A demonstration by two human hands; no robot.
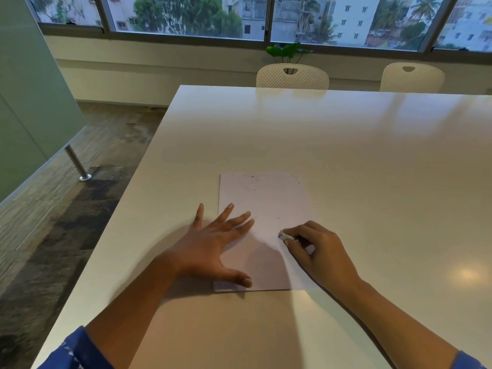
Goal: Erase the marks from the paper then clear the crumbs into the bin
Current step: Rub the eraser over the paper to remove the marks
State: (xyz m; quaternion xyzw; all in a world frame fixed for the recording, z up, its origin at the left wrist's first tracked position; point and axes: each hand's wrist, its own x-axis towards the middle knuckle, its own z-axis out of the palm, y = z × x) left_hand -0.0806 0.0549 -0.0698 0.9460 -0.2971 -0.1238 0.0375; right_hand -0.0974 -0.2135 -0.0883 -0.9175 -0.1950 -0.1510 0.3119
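Looking down from head view: paper (266,209) lies flat near front edge of white table (346,145). Left hand (213,246) pressed on its left side, fingers spread wide. Right hand (316,249) fingers pinched around small eraser (284,234) touching sheet. Dark crumbs (255,178) dot far end. Paper likely thin, light, slippery on table; best pinned flat, lifted by edges. No bin visible.
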